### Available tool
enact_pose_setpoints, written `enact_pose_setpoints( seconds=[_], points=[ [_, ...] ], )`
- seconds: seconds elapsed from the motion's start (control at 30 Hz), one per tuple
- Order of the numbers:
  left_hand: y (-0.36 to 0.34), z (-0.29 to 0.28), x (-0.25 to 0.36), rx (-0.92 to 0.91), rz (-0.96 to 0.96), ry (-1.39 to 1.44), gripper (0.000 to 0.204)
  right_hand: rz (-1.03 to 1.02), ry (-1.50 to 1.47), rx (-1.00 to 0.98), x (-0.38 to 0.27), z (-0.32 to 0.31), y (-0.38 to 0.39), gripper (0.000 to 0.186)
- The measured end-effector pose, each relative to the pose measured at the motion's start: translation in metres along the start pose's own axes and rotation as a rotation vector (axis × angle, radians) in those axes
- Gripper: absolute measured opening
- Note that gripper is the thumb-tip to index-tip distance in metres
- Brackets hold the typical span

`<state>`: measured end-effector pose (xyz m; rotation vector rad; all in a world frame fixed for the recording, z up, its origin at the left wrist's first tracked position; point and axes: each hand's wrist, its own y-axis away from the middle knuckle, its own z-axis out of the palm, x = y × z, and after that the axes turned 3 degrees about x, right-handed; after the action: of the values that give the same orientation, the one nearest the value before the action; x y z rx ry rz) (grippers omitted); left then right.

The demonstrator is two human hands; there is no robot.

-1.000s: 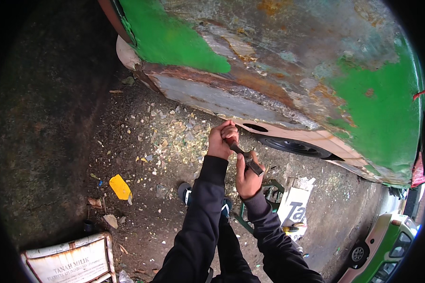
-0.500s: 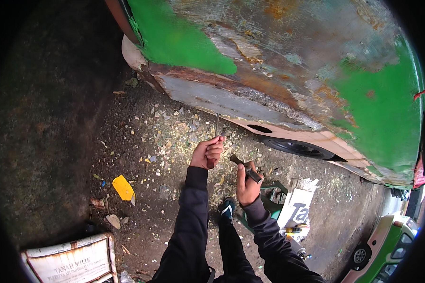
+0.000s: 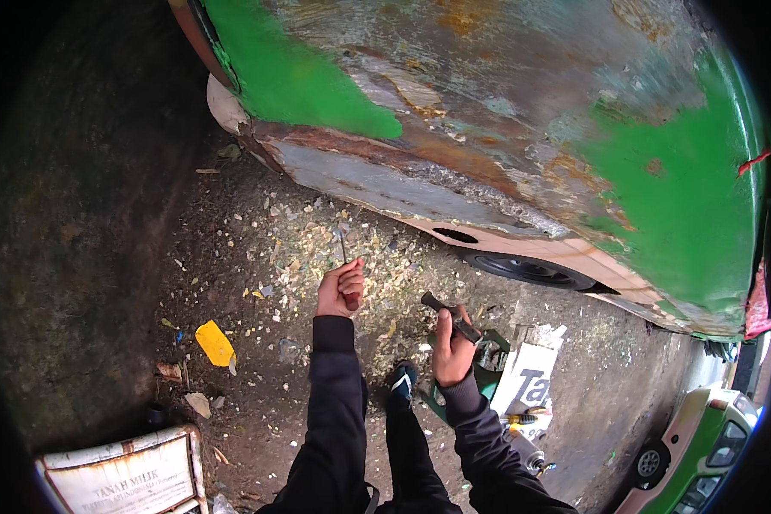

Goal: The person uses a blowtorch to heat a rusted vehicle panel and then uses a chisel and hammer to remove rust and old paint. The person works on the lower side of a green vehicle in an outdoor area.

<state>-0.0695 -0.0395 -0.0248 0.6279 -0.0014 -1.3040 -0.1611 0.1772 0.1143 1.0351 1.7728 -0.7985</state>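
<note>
My left hand [image 3: 339, 291] is closed round a thin-shafted tool [image 3: 344, 247] like a screwdriver; its reddish handle end shows below my fingers. The shaft points away from me, its tip apart from the vehicle's edge. To the right, my right hand [image 3: 453, 353] grips a hammer [image 3: 442, 307] close to its dark metal head; the handle is mostly hidden. Beyond both hands stands a green vehicle body [image 3: 308, 94], with paint stripped to rusty, bare metal over a wide area. Along its bottom runs a grey, rough-edged lower panel [image 3: 360, 184].
Paint flakes and chips [image 3: 291, 248] litter the ground. A yellow piece [image 3: 215, 343] lies left, above a rusty-framed white sign [image 3: 124, 480]. Right of my right arm are a green stool-like object [image 3: 491, 360], a white printed sheet [image 3: 527, 368] and a spray can [image 3: 527, 445]. Another green vehicle [image 3: 702, 454] stands lower right.
My left hand has drawn the tool left and back, so its tip has come away from the lower panel's edge. My right hand still holds the hammer, slightly tilted differently. The view has shifted a little.
</note>
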Motion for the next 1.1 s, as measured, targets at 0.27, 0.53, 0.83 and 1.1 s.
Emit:
enact_pose_setpoints(
  seconds=[0.27, 0.53, 0.83, 1.1],
  points=[
    [0.012, 0.034, -0.028, 0.055, -0.003, -0.366, 0.021, 0.118, -0.064, 0.004, 0.01, 0.006, -0.002, 0.036],
    [-0.031, 0.061, -0.061, 0.097, 0.001, -0.345, 0.022, 0.184, -0.101, -0.092, 0.005, 0.006, 0.003, 0.035],
    [-0.047, 0.056, -0.084, 0.141, 0.12, -0.434, 0.017, 0.113, -0.168, 0.037, 0.009, 0.008, 0.0, 0.03],
    [-0.052, 0.065, -0.095, 0.087, 0.191, -0.464, 0.013, 0.28, -0.389, 0.117, 0.001, 0.0, 0.0, 0.024]
  ],
)
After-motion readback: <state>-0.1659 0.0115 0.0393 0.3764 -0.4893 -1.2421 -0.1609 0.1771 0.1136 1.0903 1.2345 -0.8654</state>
